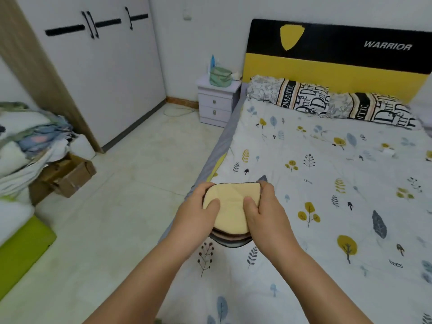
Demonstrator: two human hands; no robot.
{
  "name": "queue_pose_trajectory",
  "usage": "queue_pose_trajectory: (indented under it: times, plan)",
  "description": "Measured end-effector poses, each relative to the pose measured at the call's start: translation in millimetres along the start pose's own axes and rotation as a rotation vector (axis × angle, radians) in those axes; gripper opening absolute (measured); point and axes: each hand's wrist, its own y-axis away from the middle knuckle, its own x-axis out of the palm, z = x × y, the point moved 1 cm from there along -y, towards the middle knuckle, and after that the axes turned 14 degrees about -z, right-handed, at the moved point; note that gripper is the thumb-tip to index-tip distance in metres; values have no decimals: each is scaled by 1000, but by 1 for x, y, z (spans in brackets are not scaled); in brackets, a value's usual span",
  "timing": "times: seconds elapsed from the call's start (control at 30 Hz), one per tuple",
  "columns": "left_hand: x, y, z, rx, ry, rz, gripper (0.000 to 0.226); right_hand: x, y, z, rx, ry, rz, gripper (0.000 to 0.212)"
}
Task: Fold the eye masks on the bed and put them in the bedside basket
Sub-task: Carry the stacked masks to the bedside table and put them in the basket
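Both hands, left hand (201,206) and right hand (261,206), clasp a stack of folded eye masks (231,206) above the bed (327,183) edge. Soft, light, apt to slide apart; best pinched at both ends. Basket (220,77) well beyond, beside headboard.

The bed with the white leaf-and-tree printed cover (327,183) carries two black-lettered patterned pillows (327,101) along its head edge, against the yellow-and-black headboard (339,54)
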Motion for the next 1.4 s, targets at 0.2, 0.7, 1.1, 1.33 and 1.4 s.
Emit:
queue_pose_trajectory:
  times: [0.2,0.7,1.1,1.33,1.4]
  plan:
    - [-46,30,7,-11,-2,-84,39,9,31,24,-135,-5,123,40]
    - [-202,36,51,13,194,-217,39,111,85,133,-258,-78,219,7]
    - [-382,-21,131,-32,182,-319,33,274,150,241,-241,-123,273,8]
    - [-425,-54,152,-66,242,-351,31,329,145,269,-258,-96,292,8]
    - [-431,-68,156,-84,280,-366,28,343,137,275,-252,-109,296,8]
